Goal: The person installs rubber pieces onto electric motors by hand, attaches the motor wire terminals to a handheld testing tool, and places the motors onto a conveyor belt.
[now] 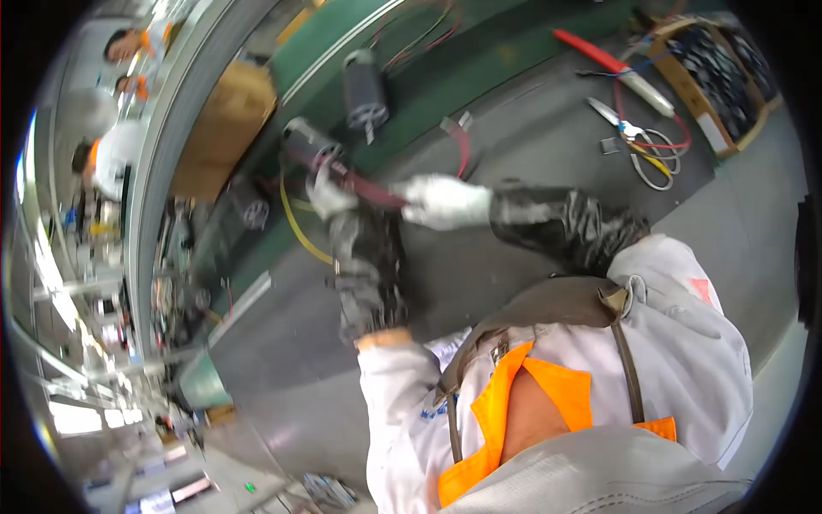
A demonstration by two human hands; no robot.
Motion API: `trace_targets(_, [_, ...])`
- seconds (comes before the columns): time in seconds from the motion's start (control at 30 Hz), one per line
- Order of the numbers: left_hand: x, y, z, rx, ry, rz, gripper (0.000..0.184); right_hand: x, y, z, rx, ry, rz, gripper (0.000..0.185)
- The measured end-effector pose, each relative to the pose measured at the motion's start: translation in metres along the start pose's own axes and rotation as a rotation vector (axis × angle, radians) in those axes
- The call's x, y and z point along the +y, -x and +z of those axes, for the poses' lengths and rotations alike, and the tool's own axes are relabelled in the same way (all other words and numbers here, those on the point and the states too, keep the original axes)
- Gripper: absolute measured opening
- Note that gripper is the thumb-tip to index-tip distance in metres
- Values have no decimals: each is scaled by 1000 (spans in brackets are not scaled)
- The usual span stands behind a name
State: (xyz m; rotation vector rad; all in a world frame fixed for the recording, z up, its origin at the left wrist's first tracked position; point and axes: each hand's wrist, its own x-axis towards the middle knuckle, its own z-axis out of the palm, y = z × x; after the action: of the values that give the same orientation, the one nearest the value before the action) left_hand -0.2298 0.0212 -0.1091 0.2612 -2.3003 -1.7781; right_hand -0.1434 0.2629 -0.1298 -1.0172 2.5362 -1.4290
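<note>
My right hand point(445, 201), in a white glove, is closed on one end of a dark red band of what looks like wire point(374, 189), blurred by motion. The band runs left to the near end of a dark cylindrical motor point(312, 146) on the green surface. My left hand point(330, 194), gloved too, is at that end of the motor and beside the band. Its fingers are blurred, so its grip is unclear. A second motor point(366, 90) lies farther back, with thin wires at its far end. A yellow wire point(299, 231) curves beside my left forearm.
Right of my hands lie scissors point(632, 130), a red-and-white tool point(616, 72) with a red cord and a short red wire point(464, 150). A carton of dark parts point(715, 81) stands at the far right. Cardboard point(224, 128) is at the left; people are beyond the rail.
</note>
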Motion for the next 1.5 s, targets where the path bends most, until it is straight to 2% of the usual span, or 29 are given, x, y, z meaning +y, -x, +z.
trace_targets(0.03, [-4,12,3,-144,908,-214,36,-9,24,-17,-82,12,44,55])
trace_targets(0.07, [-25,26,1,-81,619,-129,31,4,45,-15,-33,-35,-67,54])
trace_targets(0.1, [14,75,8,-46,1011,-497,33,-9,66,-41,-51,-96,34,50])
trace_targets(0.13, [32,121,22,-3,1034,-417,40,-9,89,-60,37,-134,65,46])
trace_targets(0.17, [0,137,-3,-355,994,-269,53,-6,111,-87,133,-211,78,42])
trace_targets(0.23, [15,202,-13,-219,858,-247,62,-3,156,-143,370,-237,310,36])
trace_targets(0.3, [14,253,-26,-47,849,-245,61,7,189,-200,879,-568,513,43])
trace_targets(0.33, [18,275,-32,-5,748,-240,59,8,203,-234,1012,-417,587,53])
trace_targets(0.37, [24,294,-36,40,641,-236,58,26,221,-256,1145,-391,522,62])
trace_targets(0.4, [32,311,-34,79,581,-265,49,44,227,-277,1320,-496,454,58])
trace_targets(0.43, [35,327,-36,11,552,-312,37,71,241,-303,1235,-621,367,47])
trace_targets(0.5, [53,346,-22,41,319,-566,29,90,244,-319,993,-912,167,38])
trace_targets(0.53, [62,349,-19,-113,195,-607,25,76,224,-314,877,-881,205,36])
trace_targets(0.57, [78,350,-13,-293,23,-589,24,63,204,-299,865,-761,382,31])
trace_targets(0.63, [50,356,-15,-333,-38,-621,23,11,169,-262,515,-584,488,33])
trace_targets(0.7, [59,339,-7,-522,-124,-379,22,-7,144,-218,132,-578,622,34])
trace_targets(0.77, [74,324,15,-492,-78,-339,23,-17,136,-167,-233,-735,557,37])
trace_targets(0.8, [84,316,27,-445,12,-317,26,-12,133,-143,-278,-720,433,38])
trace_targets(0.83, [92,307,40,-402,102,-294,30,-11,133,-125,-318,-707,313,40])
trace_targets(0.9, [97,286,64,-236,375,-211,39,-34,132,-125,-311,-704,340,45])
trace_targets(0.97, [101,261,80,-176,402,-93,42,-54,126,-143,-163,-703,102,49])
trace_targets(1.0, [106,255,89,-172,407,-92,42,-68,124,-154,-170,-607,104,56])
trace_targets(1.07, [118,247,106,-130,693,-247,43,-74,120,-150,-140,-655,100,57])
trace_targets(1.13, [124,244,112,-127,711,-244,43,-66,119,-139,-102,-775,57,61])
trace_targets(1.23, [124,242,114,-110,728,-236,42,-64,117,-137,-81,-768,124,61])
trace_targets(1.37, [128,241,115,-79,727,-259,41,-56,118,-141,-139,-677,140,62])
trace_targets(1.5, [130,240,120,-92,737,-273,41,-57,117,-140,-96,-655,143,63])
